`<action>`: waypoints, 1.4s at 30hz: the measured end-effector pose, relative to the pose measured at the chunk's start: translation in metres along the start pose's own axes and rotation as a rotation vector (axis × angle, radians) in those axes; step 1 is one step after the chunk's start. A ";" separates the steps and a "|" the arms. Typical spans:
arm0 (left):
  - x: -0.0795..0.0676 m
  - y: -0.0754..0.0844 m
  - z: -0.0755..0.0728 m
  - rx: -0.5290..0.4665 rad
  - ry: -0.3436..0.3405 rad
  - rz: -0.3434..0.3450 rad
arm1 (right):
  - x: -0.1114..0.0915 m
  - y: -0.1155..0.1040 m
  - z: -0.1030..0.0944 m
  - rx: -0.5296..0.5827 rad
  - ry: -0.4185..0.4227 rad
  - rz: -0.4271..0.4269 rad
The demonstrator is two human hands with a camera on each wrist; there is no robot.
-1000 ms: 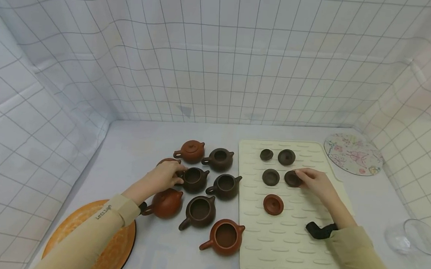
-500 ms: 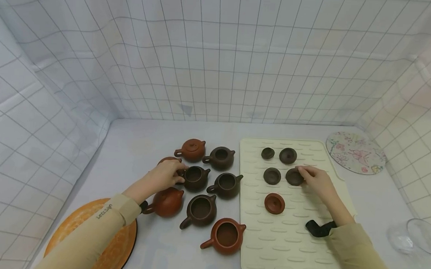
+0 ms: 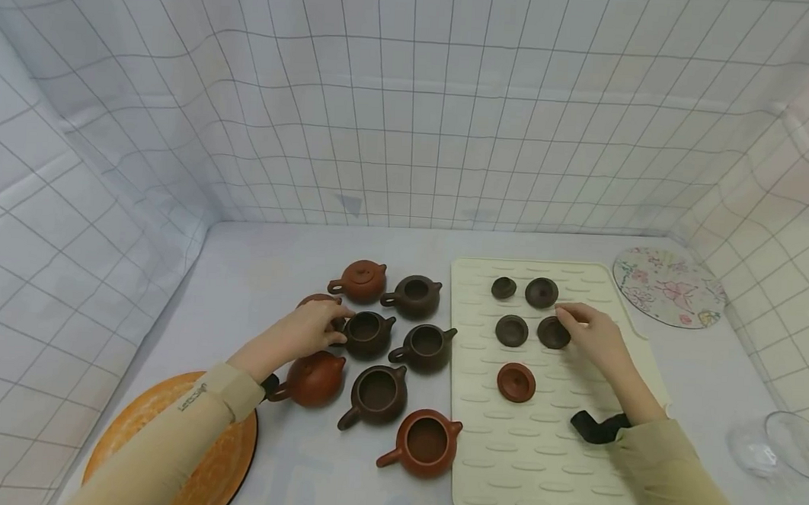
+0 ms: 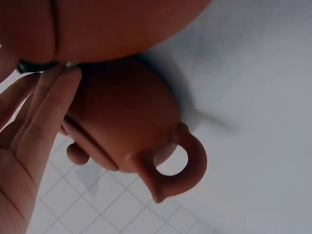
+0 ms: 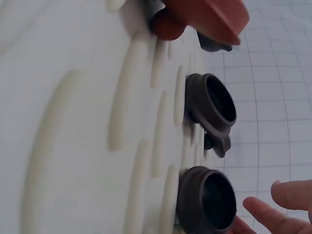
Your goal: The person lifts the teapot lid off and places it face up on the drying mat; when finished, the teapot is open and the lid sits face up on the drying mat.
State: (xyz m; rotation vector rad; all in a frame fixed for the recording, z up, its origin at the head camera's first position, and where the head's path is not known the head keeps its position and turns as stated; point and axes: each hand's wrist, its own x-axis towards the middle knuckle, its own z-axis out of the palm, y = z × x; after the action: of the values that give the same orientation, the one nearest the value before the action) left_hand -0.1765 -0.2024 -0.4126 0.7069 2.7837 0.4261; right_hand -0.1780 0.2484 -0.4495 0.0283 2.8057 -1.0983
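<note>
In the head view my left hand point(image 3: 300, 332) reaches among the teapots and pinches a dark brown teapot point(image 3: 367, 342) at its handle, which the fingers hide. That pot stands on the table without a lid. Reddish-brown teapots point(image 4: 126, 112) sit close around the hand in the left wrist view. My right hand point(image 3: 595, 339) hovers over the cream mat point(image 3: 503, 464), thumb and forefinger parted, right beside a dark lid point(image 3: 553, 333) lying upside down. Three more dark lids lie near it, among them one to its left point(image 3: 512, 330), with a reddish lid point(image 3: 516, 383) nearer me.
More lidless pots stand near, such as a reddish one point(image 3: 426, 443) and a dark one point(image 3: 378, 394). An orange round board point(image 3: 229, 457) lies under my left sleeve. At right are a flowered round mat point(image 3: 670, 289) and a clear glass point(image 3: 796, 445).
My right fingertips have let go of the dark lid and lifted slightly off it; the lid stays on the mat. My left hand has kept its place at the dark teapot.
</note>
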 end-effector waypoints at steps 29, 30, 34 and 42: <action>-0.104 -0.008 0.012 -0.229 0.088 -0.199 | -0.020 -0.178 0.121 0.177 -0.352 -0.592; -0.105 -0.008 0.014 -0.240 0.077 -0.213 | -0.021 -0.182 0.125 0.179 -0.374 -0.595; -0.105 -0.010 0.017 -0.291 0.021 -0.261 | -0.022 -0.200 0.137 0.178 -0.456 -0.596; -0.104 -0.014 0.017 -0.283 -0.016 -0.288 | -0.024 -0.227 0.165 0.050 -0.522 -0.607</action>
State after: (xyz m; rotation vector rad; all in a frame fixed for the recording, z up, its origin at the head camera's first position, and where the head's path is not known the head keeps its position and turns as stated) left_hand -0.0888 -0.2619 -0.4168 0.2414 2.6744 0.7281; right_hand -0.1497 -0.0299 -0.4132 -1.0038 2.3446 -1.0659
